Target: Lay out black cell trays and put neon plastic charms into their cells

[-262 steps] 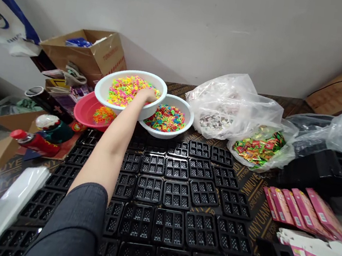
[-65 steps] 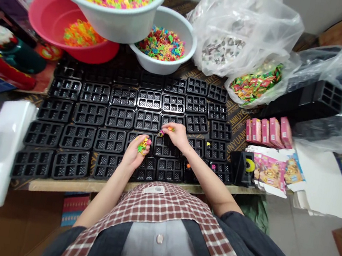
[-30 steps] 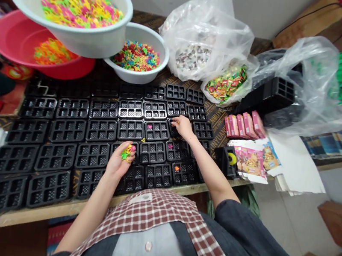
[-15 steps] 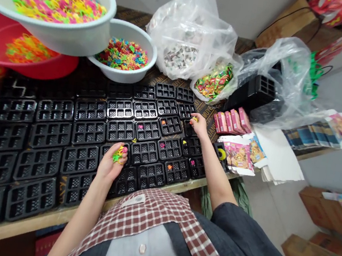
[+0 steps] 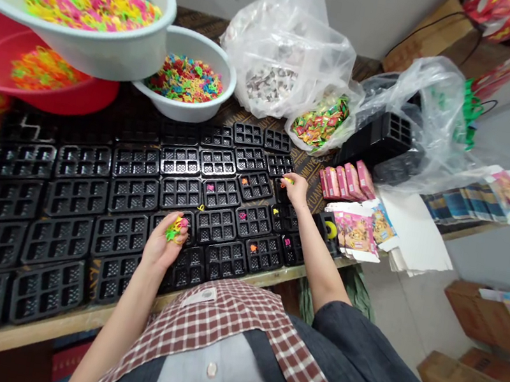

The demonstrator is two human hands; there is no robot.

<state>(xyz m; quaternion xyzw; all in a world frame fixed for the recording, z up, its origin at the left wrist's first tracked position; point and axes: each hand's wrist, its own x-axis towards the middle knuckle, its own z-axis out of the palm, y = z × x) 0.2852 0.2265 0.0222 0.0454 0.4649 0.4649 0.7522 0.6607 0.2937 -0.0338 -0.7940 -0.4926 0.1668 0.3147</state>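
Compared with a second ago, the right hand (image 5: 296,191) is one black tray (image 5: 285,196) further toward three o'clock, its fingertips pinched on a small yellowish piece (image 5: 289,181). At nine o'clock from it, an orange piece (image 5: 244,181) now shows in the neighbouring tray (image 5: 258,187). At eight o'clock, the left hand (image 5: 164,244) stays curled around a colourful clutch (image 5: 176,231).

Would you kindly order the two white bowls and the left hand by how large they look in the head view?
1. Left white bowl, perhaps enlarged by nearness
2. Right white bowl
3. Left hand
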